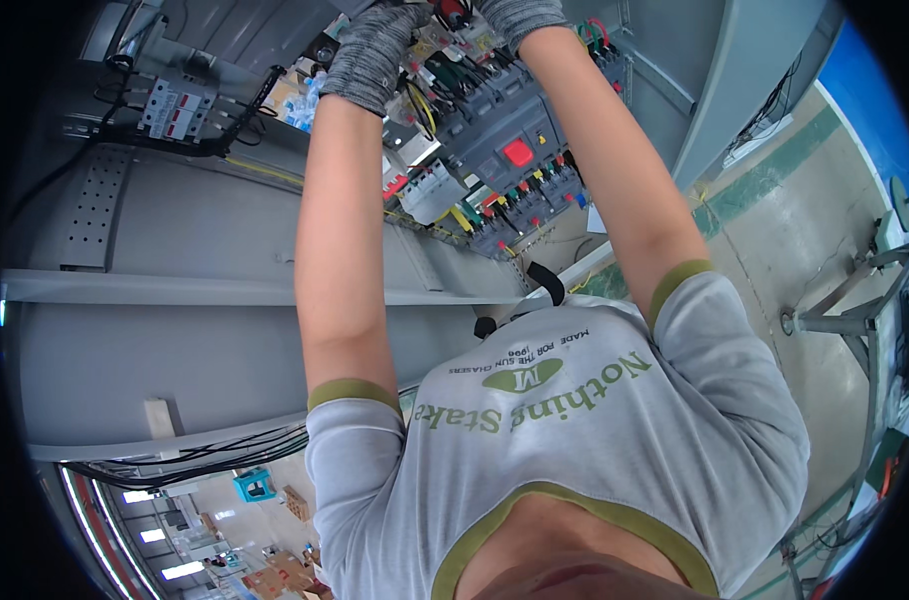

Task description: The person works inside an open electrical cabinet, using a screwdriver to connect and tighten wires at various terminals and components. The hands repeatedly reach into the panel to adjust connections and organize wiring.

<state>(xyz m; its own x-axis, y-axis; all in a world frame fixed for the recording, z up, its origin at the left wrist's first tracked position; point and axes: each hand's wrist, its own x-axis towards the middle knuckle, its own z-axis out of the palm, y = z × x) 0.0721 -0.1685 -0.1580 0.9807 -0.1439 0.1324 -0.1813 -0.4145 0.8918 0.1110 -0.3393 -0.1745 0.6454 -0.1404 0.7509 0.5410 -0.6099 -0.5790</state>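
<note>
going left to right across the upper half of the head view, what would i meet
Perforated metal bracket, white breaker block, gloved left hand, gloved right hand, grey metal panel, blue surface.

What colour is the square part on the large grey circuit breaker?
Red. The square part on the circuit breaker shows best in the head view.

red-and-black object | kind unclear, cut off at top | grey red-buttoned breaker | wired, slanting, below it
</note>
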